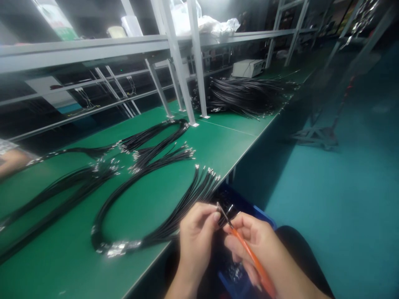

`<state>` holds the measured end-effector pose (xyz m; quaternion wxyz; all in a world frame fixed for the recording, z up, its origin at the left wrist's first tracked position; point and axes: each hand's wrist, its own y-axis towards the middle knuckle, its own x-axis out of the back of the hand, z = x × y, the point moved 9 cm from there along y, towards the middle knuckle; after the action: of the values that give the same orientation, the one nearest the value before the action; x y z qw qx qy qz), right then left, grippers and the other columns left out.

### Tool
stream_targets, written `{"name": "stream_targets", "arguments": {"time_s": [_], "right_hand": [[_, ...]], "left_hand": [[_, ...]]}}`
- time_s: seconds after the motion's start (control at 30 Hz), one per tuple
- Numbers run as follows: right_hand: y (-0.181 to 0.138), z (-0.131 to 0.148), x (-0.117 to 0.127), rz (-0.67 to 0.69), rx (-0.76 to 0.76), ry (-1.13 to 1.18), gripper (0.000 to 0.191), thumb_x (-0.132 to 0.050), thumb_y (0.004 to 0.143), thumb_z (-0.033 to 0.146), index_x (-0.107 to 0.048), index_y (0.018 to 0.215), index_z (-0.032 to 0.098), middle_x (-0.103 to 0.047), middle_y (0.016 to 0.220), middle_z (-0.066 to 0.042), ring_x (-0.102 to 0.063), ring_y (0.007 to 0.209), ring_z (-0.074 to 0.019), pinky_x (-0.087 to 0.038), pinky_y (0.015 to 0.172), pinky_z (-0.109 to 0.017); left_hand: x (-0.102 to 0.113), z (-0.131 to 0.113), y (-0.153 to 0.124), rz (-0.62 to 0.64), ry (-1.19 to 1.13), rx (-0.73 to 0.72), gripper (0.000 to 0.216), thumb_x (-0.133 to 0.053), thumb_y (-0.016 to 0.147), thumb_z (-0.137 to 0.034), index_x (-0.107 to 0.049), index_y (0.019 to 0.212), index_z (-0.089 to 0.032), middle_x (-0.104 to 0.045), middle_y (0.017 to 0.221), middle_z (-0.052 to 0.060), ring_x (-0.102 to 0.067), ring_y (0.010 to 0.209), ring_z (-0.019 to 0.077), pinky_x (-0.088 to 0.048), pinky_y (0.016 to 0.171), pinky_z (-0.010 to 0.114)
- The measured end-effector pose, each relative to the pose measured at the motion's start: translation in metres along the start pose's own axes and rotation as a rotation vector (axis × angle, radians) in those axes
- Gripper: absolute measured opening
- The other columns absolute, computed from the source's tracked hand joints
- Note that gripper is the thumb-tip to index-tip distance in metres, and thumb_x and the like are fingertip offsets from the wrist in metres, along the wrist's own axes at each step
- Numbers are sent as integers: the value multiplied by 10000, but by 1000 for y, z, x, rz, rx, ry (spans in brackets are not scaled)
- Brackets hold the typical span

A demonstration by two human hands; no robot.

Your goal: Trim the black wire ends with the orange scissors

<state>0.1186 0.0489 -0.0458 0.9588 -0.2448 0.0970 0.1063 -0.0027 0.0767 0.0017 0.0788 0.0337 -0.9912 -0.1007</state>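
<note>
My left hand [199, 236] is closed in a pinch, thumb against forefinger, around what looks like the end of a black cable, mostly hidden by the fingers. Orange-handled pliers [249, 251] lie in my right hand [254, 238], whose fingers wrap the handles. Their dark metal tip meets the small piece at my left fingertips. Just behind my left hand, a bundle of black cables [115, 199] loops over the green table [75, 265], with bright metal-looking ends fanned out. Below both hands is a blue bin [264, 216] with dark and shiny small items inside.
More black cable bundles [56, 203] lie across the left of the table. A big cable pile [246, 95] and a pale box [247, 67] are farther back. White shelf posts [181, 70] rise from the tabletop. Another person's arm [14, 162] shows at the left edge.
</note>
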Motion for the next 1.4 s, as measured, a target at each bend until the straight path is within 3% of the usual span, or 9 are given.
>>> {"name": "stream_targets", "arguments": {"time_s": [0.33,0.5,0.73,0.9,1.0,1.1,1.2,1.33,1.4], "right_hand": [[-5,9,0,10,121,-17,138,-702,678,138,-591,754,167,-597,606,31,-518,520,-84,-409,480,-178],[1,7,1,-38,68,-53,168,-725,680,197,-568,735,181,-588,551,44,-423,380,-57,-309,350,-176],[4,-1,4,-70,8,-87,171,-711,683,209,-548,734,189,-586,528,62,-385,264,-40,-278,281,-181],[3,2,6,-58,10,-110,151,-690,683,188,-541,710,192,-542,510,77,-352,274,-31,-237,277,-176],[-1,5,8,-53,49,-151,133,-686,674,168,-557,692,192,-535,509,70,-400,340,-49,-280,311,-171],[-6,11,21,-158,138,-177,158,-723,632,169,-592,717,193,-585,558,37,-490,436,-93,-331,350,-179],[-14,22,42,-317,254,-109,232,-753,649,271,-611,818,197,-589,573,32,-464,428,-88,-331,363,-187],[-16,35,56,-380,333,-53,349,-774,644,368,-609,902,199,-594,590,30,-456,428,-85,-367,396,-199],[-13,38,57,-390,328,-35,387,-791,621,384,-606,905,199,-616,623,20,-472,447,-89,-380,408,-198]], "left_hand": [[3,2,1,-63,9,-9,57,-631,799,-214,-684,805,-192,-639,789,20,-596,658,140,-492,601,239],[1,2,0,-62,34,-16,55,-630,786,-197,-684,775,-191,-646,771,26,-606,697,165,-506,647,267],[-1,3,2,-60,67,-28,55,-624,792,-184,-675,774,-192,-638,762,18,-606,697,161,-500,658,265],[-4,3,1,-42,109,-48,64,-612,815,-203,-663,777,-198,-630,755,9,-606,692,157,-492,657,261],[-3,1,3,-34,141,-67,70,-602,824,-205,-669,806,-204,-642,783,12,-607,696,156,-487,658,262],[-6,-1,6,-29,200,-99,73,-594,831,-210,-667,821,-204,-647,791,13,-606,703,156,-476,659,256],[-24,5,4,53,358,-109,94,-564,843,-189,-653,815,-191,-650,777,15,-608,717,155,-459,659,245],[-65,23,-11,389,672,-169,64,-626,774,-188,-663,744,-230,-642,707,-25,-591,637,134,-427,579,212],[-61,28,-12,386,843,-192,36,-655,755,-231,-662,736,-261,-635,701,-38,-586,639,133,-422,579,210]]}}
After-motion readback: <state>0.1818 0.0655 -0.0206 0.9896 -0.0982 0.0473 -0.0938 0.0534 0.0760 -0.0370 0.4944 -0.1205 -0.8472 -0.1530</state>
